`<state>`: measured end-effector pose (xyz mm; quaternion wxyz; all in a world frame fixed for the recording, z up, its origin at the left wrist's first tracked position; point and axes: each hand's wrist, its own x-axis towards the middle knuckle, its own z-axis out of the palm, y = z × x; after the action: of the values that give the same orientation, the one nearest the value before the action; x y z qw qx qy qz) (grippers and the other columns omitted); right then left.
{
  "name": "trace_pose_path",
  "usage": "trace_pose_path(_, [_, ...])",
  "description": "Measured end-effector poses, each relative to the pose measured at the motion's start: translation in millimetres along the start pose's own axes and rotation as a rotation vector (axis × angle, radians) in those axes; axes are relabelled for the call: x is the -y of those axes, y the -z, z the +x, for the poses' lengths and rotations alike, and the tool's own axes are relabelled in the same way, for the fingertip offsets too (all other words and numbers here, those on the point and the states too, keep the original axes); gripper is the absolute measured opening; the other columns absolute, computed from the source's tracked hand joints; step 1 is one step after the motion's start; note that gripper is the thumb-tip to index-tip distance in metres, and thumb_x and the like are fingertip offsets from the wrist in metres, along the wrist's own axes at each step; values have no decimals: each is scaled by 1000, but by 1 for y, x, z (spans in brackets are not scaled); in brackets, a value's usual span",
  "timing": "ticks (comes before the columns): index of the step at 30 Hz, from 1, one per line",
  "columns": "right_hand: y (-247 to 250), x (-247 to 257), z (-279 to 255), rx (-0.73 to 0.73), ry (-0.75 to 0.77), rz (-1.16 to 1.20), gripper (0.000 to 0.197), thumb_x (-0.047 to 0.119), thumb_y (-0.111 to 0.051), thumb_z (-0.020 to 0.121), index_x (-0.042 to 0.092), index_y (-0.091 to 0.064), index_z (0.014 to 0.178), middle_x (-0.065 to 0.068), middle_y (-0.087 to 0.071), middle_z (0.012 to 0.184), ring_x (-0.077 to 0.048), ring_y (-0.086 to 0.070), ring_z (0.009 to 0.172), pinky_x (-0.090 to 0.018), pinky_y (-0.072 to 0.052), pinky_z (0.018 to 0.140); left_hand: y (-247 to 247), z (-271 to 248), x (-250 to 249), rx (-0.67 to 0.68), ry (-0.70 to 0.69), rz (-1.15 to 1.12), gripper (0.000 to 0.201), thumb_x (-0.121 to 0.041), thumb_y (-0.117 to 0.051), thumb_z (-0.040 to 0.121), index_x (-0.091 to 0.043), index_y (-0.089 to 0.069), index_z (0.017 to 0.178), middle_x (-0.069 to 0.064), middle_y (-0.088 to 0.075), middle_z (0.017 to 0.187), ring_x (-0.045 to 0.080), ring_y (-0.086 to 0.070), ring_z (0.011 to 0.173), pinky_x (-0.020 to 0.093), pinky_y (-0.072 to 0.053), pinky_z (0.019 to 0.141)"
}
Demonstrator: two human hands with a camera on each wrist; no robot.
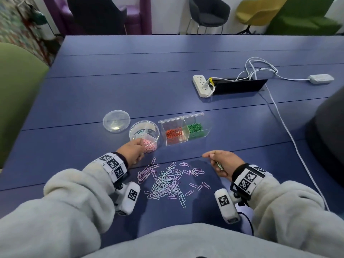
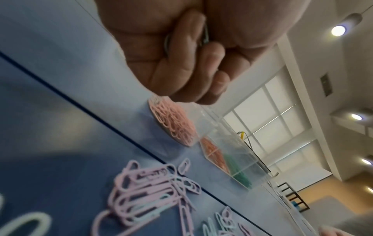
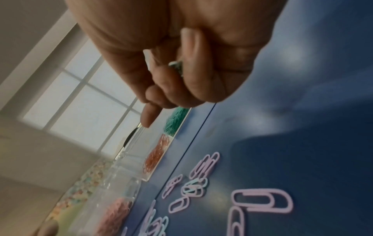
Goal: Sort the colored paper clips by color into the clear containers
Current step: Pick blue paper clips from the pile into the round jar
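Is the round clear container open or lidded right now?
Open. The round container has no lid on; its clear round lid lies flat on the table beside it, pink clips visible inside.

Blue table (image 1: 111,86). Near centre: loose paper clips (image 1: 167,181). Farther: round container (image 1: 144,135), lid (image 1: 116,120) at left, rectangular container (image 1: 183,130) at right. Far right: power strip (image 1: 202,85), cables (image 1: 279,108).

My head view is evenly lit and fairly sharp at centre, though its edges bow and smear, the chairs along the top soft; my hands cast dim shadows on the blue table (image 1: 111,86); both wrist views are motion-blurred, the near paper clips (image 2: 141,196) fuzzy; ceiling spotlights (image 2: 338,30) flare at upper right, and a pale window (image 3: 80,99) washes out the left.
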<state>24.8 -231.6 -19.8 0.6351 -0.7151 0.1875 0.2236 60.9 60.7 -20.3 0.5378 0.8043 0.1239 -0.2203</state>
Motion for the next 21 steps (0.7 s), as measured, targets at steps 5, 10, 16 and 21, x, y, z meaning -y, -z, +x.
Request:
trace_pose_path(5, [-7,5,6,41,12,-411,17,23,-58,92,15,-68,81,4,-31,42,-6,-25,31,-17,-22,35,18,-14,15,-55,13,-55,35,17,-25,77,-10,-45,67,0,-34,39,10,-25,33,11,-15,32])
trace_pose_path(10, [-31,16,6,144,169,-782,17,31,-69,84,25,-60,71,12,-59,63,2,-54,57,-13,-45,58,28,-30,38,-80,-4,314,30,-5,-50,85,-17,-58,59,-1,-55,61,18,-49,63,21,-42,56])
trace_pose_path(16, [-67,19,6,325,255,-1216,13,42,-67,82,35,-57,86,16,-53,83,-11,-55,84,-24,-48,76,30,-51,61,-31,81,724,29,-44,-72,74,-23,-54,65,-9,-57,64,13,-56,68,23,-45,68])
trace_pose_path(21, [-93,21,2,410,329,-1425,39,47,-62,85,31,-48,118,4,-60,121,-19,-59,104,-29,-48,83,18,-66,59,-15,173,924,42,-62,-65,70,-21,-55,69,-6,-60,71,15,-58,73,23,-43,65])
